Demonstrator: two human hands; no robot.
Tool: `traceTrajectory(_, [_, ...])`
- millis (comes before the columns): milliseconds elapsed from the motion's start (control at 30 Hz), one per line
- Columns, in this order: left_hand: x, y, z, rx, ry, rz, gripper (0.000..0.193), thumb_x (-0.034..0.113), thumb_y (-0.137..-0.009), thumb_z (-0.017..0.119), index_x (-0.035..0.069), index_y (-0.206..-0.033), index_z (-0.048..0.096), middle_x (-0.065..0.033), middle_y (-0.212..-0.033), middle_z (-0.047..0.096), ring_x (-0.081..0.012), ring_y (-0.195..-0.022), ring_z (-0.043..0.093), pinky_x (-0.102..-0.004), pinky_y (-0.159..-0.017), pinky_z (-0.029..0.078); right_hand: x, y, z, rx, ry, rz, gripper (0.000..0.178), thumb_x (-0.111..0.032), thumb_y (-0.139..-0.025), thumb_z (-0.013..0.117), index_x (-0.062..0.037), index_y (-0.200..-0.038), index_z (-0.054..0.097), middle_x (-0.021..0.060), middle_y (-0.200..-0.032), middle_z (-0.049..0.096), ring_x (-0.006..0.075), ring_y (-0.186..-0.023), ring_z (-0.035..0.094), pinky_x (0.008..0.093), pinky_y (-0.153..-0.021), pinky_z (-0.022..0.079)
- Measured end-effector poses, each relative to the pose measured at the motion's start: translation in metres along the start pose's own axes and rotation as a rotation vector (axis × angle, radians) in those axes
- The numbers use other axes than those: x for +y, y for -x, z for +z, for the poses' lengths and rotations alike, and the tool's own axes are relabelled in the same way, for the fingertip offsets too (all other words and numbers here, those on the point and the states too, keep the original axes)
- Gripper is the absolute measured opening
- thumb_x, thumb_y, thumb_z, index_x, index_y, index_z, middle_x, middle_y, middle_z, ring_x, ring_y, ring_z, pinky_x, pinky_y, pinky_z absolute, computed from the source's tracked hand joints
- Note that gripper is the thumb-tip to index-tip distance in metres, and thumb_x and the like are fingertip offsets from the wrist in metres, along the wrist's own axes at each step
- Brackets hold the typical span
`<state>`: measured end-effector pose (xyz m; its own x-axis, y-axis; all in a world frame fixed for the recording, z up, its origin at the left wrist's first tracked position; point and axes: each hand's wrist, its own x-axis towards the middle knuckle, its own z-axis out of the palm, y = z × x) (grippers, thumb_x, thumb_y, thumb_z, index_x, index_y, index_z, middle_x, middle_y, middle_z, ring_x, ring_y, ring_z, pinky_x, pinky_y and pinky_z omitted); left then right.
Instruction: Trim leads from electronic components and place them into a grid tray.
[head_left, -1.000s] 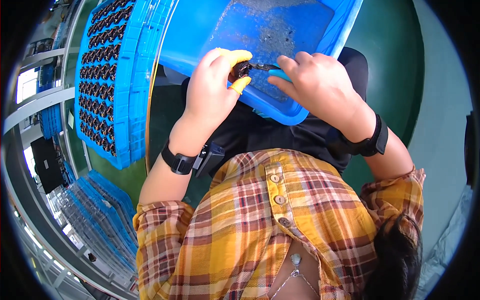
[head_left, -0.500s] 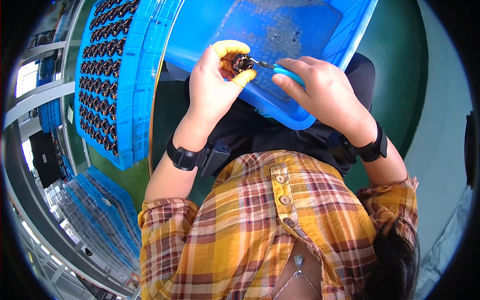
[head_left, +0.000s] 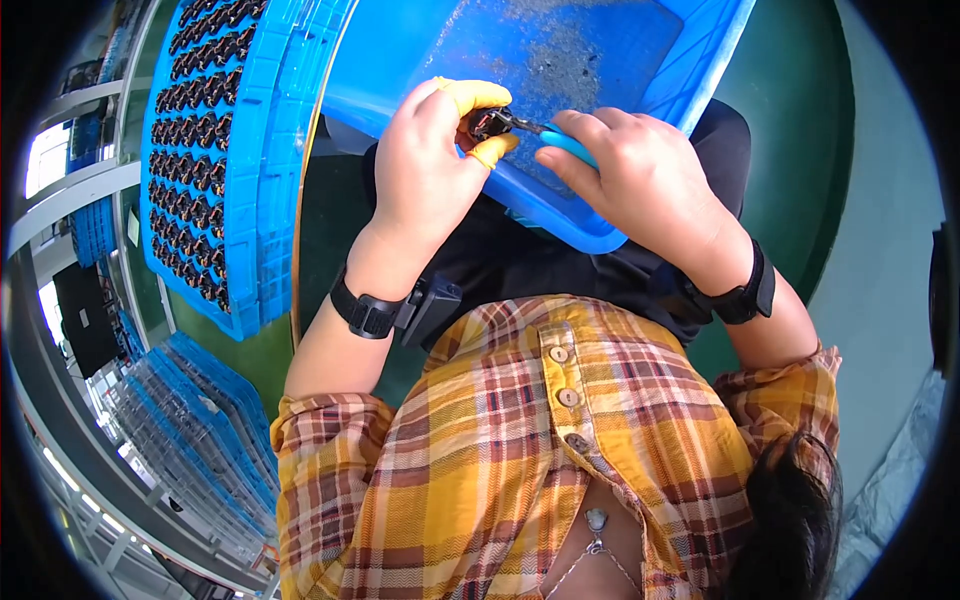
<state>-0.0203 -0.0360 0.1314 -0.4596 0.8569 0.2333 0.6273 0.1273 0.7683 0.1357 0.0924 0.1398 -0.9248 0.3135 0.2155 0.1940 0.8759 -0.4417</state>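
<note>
Pinched between the yellow-covered fingertips of my left hand [head_left: 425, 160] is a small round black part with coppery bits [head_left: 487, 124], which looks like a motor stator. My right hand [head_left: 645, 180] is closed around a pair of blue-handled cutting pliers [head_left: 570, 147]. The dark tip of the pliers touches the edge of the part facing it; whether the jaws are parted is too small to tell. Both hands are over the near side of a blue plastic bin [head_left: 590, 236], whose floor is strewn with small pale clippings [head_left: 555, 75].
On the left, a blue crate [head_left: 262, 210] bears rows of similar black parts [head_left: 190, 170] at its top. Below it stands a stack of clear and blue trays [head_left: 195, 420]. The bin rests by my dark-trousered legs [head_left: 725, 150]. Green floor [head_left: 800, 150] lies to the right.
The part has turned in my left fingers, showing more of its dark side. Both hands have shifted slightly, with the pliers' tip still at the part.
</note>
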Motion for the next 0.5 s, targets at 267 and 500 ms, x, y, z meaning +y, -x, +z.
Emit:
traceTrajectory(267, [-0.007,-0.003,0.003,-0.033,0.020,-0.083,0.034,0.001,-0.070,0.078,0.008,-0.100,0.065,-0.0046,-0.092,0.062,-0.0147,-0.079,0.062,-0.0256,-0.069,0.052,0.010,-0.001,0.009,-0.002,-0.154,0.075,0.038,-0.041,-0.090,0.058,-0.0032,-0.091,0.065,0.0147,-0.073,0.064,0.0324,-0.071,0.064,0.0410,-0.062,0.052])
traceTrajectory(500, [-0.008,0.002,0.002,0.069,0.715,-0.347,0.041,-0.006,-0.075,0.074,0.001,-0.111,0.055,-0.0050,-0.099,0.060,-0.0127,-0.085,0.062,-0.0243,-0.076,0.054,0.009,0.006,0.007,0.016,-0.205,0.137,0.039,-0.040,-0.091,0.056,-0.0038,-0.097,0.067,0.0154,-0.078,0.064,0.0321,-0.076,0.064,0.0412,-0.066,0.052])
